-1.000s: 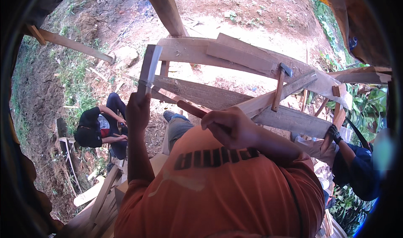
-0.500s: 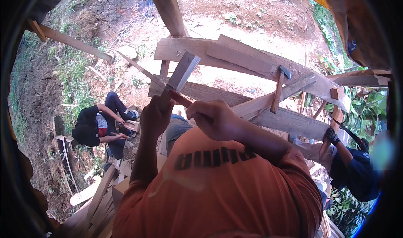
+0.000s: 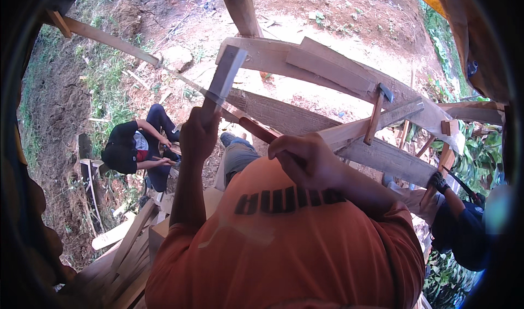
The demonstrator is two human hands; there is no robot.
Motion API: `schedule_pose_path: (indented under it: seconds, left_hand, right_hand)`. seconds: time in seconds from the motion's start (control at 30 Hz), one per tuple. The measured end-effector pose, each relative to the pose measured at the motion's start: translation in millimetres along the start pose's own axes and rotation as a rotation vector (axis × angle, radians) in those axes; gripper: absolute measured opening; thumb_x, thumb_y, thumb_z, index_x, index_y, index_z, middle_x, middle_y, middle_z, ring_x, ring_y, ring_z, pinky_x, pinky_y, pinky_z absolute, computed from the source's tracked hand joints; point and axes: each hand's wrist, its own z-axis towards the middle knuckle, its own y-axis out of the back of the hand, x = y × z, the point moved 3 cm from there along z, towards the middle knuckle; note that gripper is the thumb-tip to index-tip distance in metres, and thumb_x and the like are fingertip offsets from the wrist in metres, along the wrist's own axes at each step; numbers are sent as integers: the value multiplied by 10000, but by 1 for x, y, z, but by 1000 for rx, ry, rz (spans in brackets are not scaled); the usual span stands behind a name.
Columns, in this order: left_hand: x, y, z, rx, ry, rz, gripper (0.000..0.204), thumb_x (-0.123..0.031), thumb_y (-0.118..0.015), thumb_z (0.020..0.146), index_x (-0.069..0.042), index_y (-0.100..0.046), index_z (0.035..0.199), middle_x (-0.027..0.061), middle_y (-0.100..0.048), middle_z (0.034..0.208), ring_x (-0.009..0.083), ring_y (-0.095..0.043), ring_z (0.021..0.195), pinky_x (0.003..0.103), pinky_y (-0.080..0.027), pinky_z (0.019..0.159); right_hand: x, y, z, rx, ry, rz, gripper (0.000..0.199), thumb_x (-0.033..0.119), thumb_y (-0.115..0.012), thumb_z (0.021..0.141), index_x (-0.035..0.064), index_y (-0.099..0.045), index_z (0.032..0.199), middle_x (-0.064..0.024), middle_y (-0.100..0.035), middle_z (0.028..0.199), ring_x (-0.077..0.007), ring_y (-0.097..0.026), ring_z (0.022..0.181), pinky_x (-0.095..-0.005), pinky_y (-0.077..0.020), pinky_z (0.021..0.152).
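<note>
My left hand point(image 3: 197, 134) is closed round the lower end of a short squared piece of wood point(image 3: 225, 72), which stands tilted up in front of me. My right hand point(image 3: 305, 159) grips the reddish-brown handle of what looks like a handsaw point(image 3: 257, 129). Its long, narrow blade slants up to the left and crosses the wood just above my left fingers. How deep the blade sits in the wood cannot be made out.
Beyond my hands run several rough beams point(image 3: 338, 69), with a hatchet point(image 3: 376, 112) lying on them. A person point(image 3: 128, 145) sits at the left, holding tools. Another gloved person point(image 3: 458, 216) works at the right. Boards point(image 3: 128, 254) lie piled at lower left.
My right hand has drawn back rightward with the saw handle, widening its gap from the wood. My left hand and the wood sit slightly farther left and higher. The whole view has shifted somewhat.
</note>
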Motion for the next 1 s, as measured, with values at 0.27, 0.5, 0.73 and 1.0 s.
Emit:
schedule_pose_path:
  seconds: [0.27,0.5,0.73,1.0]
  left_hand:
    - [27,32,10,-75,21,39,428,-447,-748,1057,-28,-658,1049,271,-758,872,520,-763,918,590,-580,734]
    - [50,47,17,-81,252,-113,427,-417,-763,1056,-5,-649,1037,272,-749,843,511,-754,820,565,-590,699]
    - [20,19,10,-37,46,-16,463,-460,-776,1039,-11,-664,1060,270,-764,852,497,-779,850,551,-597,724]
    - [0,10,-7,-31,-55,34,447,-449,-780,1038,-21,-658,1075,288,-757,843,525,-764,853,583,-588,707]
  right_hand:
    - [-4,5,-7,23,-15,19,135,15,-673,1012,113,-709,1096,-89,-664,734,-248,-698,621,-408,-525,588]
    - [-3,7,-3,-11,94,51,140,-40,-613,1017,45,-706,1080,-65,-649,680,-163,-655,563,-350,-450,539]
    - [-7,3,6,5,12,24,134,-24,-627,1011,70,-688,1085,-84,-683,731,-236,-715,616,-386,-514,582]
    - [-11,1,22,-29,1,7,126,-8,-643,1025,88,-698,1087,-125,-678,753,-274,-671,580,-422,-495,574]
